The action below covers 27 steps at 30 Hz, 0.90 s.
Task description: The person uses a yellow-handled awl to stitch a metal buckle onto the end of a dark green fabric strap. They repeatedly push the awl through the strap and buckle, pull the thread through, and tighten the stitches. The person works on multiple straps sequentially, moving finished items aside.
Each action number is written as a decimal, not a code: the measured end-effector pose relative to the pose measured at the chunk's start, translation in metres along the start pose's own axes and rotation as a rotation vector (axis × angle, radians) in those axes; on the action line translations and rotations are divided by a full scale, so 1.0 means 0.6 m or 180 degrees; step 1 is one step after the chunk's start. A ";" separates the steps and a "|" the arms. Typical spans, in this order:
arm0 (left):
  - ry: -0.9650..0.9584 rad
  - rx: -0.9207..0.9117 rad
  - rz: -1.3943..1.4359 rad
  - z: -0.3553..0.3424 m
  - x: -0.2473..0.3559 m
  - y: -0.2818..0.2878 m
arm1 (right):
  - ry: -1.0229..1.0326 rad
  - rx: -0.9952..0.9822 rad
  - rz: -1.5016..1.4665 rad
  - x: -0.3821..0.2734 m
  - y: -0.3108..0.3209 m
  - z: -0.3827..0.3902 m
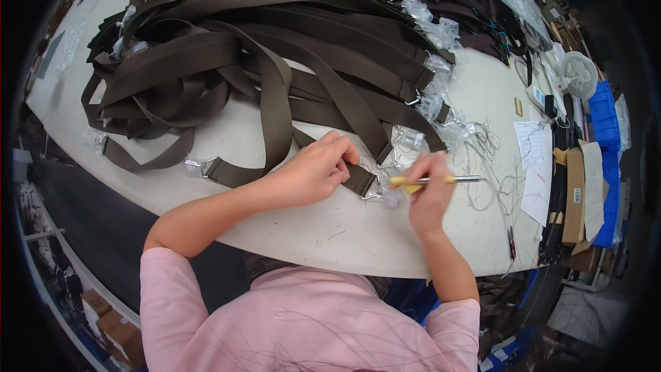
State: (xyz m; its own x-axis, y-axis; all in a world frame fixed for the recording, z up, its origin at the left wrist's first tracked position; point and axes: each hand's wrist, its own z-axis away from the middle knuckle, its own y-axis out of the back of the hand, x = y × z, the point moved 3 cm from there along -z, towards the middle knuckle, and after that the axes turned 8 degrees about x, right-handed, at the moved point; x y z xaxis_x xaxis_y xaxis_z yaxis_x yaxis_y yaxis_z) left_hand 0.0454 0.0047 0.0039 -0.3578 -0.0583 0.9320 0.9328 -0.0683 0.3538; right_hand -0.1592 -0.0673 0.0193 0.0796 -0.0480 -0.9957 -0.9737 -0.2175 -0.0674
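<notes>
My left hand has its fingers curled on a dark olive strap end, which has a metal buckle partly in clear plastic. My right hand grips a slim tool with a yellow end and a metal shaft, held roughly horizontal just right of that buckle. Loose pale threads lie to the right. Many more long straps are looped and heaped above both hands, their buckled ends mostly wrapped in clear plastic.
Papers, a white fan and red-handled snips are along the right of the white table, beside cardboard and blue bins. Dark straps with teal hardware lie at the back right. Boxes stand low at left.
</notes>
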 end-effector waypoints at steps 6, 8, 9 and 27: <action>0.0332 -0.0132 -0.0414 -0.012 0.011 0.003 | -0.0530 -0.0216 0.0011 0.046 -0.009 0.017; 0.0339 -0.0131 -0.0738 -0.015 0.018 0.001 | -0.0425 -0.0138 -0.0136 0.053 -0.013 0.021; 0.0345 -0.0130 -0.0900 -0.017 0.021 0.001 | -0.0394 -0.0147 -0.0189 0.053 -0.014 0.019; 0.0259 -0.0157 -0.0621 -0.025 0.005 0.001 | -0.0525 -0.0537 0.0466 0.044 -0.024 0.034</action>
State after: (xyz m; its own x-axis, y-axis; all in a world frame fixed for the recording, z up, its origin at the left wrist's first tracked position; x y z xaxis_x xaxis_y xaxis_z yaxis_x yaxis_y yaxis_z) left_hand 0.0446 -0.0107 0.0056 -0.5354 -0.1192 0.8361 0.8431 -0.1348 0.5206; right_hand -0.1473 -0.0454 -0.0072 -0.1087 0.0653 -0.9919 -0.9219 -0.3799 0.0760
